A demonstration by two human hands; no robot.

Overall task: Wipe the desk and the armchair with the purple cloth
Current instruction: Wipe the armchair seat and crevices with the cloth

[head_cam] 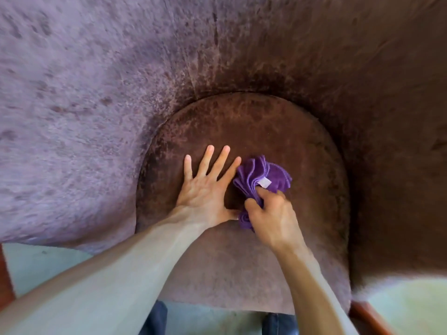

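Note:
The armchair fills the view, with a brown-mauve velvet seat cushion and a curved back and sides. My left hand lies flat on the seat, fingers spread and straight. Just to its right, my right hand grips a bunched purple cloth with a small white label, pressed against the seat. The cloth's folds fan out past my fingers and touch my left index finger. The desk is out of view.
The chair's padded sides rise close on the left, far side and right. Reddish wooden chair legs show at the bottom right and at the left edge. Pale floor lies below the seat's front, with my blue trouser legs.

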